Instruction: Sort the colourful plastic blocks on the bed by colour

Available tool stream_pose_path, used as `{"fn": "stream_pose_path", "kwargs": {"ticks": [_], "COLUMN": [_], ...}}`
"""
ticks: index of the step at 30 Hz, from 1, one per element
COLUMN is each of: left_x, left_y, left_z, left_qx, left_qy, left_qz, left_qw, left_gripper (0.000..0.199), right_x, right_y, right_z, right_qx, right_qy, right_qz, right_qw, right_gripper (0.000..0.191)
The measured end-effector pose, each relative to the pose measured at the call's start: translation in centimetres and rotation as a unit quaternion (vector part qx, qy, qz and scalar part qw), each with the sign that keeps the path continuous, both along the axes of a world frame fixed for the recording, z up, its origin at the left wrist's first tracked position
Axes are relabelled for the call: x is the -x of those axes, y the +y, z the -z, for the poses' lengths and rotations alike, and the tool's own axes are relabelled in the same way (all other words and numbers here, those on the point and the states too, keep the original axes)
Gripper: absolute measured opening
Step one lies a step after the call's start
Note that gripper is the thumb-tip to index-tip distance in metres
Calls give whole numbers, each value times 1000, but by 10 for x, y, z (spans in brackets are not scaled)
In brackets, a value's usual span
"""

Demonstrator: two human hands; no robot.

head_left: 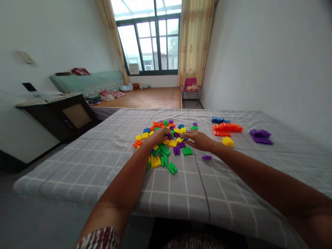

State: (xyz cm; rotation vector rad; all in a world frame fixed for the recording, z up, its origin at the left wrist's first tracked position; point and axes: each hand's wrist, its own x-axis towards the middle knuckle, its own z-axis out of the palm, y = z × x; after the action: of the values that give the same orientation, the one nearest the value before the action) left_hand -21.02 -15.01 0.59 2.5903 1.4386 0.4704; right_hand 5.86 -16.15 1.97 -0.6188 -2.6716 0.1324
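Observation:
Both hands reach into a loose pile of small plastic pieces in green, yellow, orange, blue and purple on a grey checked cloth. My left hand (160,135) lies over the pile's middle, its fingertips bent down among yellow and purple pieces; whether it grips one is hidden. At the pile's right edge, my right hand (195,139) has its fingers apart, the tips beside a yellow piece (179,140). Green pieces (172,168) and yellow pieces (155,161) lie nearest me. A lone purple piece (206,157) rests below my right wrist.
Sorted groups lie to the right: blue pieces (220,120), orange pieces (227,128), yellow pieces (228,141) and purple pieces (260,136). Beyond the cloth-covered surface (181,193) are a bed (155,97), a pink chair (191,84) and a dark cabinet (59,116) at the left.

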Motion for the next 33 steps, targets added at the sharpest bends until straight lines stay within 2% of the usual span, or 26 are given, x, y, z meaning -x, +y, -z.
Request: {"fn": "stream_pose_path", "kwargs": {"ticks": [2,4,7,10,13,16,19,23,26,28,30,33], "left_x": [2,4,6,4,-2,-13,-24,-33,-34,-32,-28,-22], "left_y": [-4,-7,-9,-11,-12,-11,-11,-13,-16,-17,-14,-8], "left_z": [3,4,4,3,0,-5,-6,-2,-1,-1,-1,1], "left_qx": [-14,-18,-26,-40,-50,-20,31,102,132,116,106,125], "left_qy": [9,25,38,26,-59,-215,-334,-390,-368,-331,-305,-290], "left_qz": [-30,-62,-97,-117,-141,-144,-103,-41,-18,-16,-23,-33], "left_qw": [999,998,994,992,987,966,936,914,920,936,946,948], "left_gripper": [36,29,24,20,15,15,28,37,36,37,40,44], "right_x": [17,25,27,28,35,44,50,44,27,4,-31,-108], "right_y": [4,13,29,36,32,23,19,20,24,32,44,65], "right_z": [8,16,22,24,23,19,15,14,13,10,5,-1], "right_qx": [-2,0,8,27,62,112,117,122,117,112,111,92], "right_qy": [-19,-35,-40,3,94,166,214,220,192,197,224,280], "right_qz": [-42,-51,-10,35,75,84,70,51,52,79,137,259], "right_qw": [999,998,999,999,991,976,967,966,973,971,958,920], "right_gripper": [25,22,15,14,17,27,39,38,39,41,42,41]}}
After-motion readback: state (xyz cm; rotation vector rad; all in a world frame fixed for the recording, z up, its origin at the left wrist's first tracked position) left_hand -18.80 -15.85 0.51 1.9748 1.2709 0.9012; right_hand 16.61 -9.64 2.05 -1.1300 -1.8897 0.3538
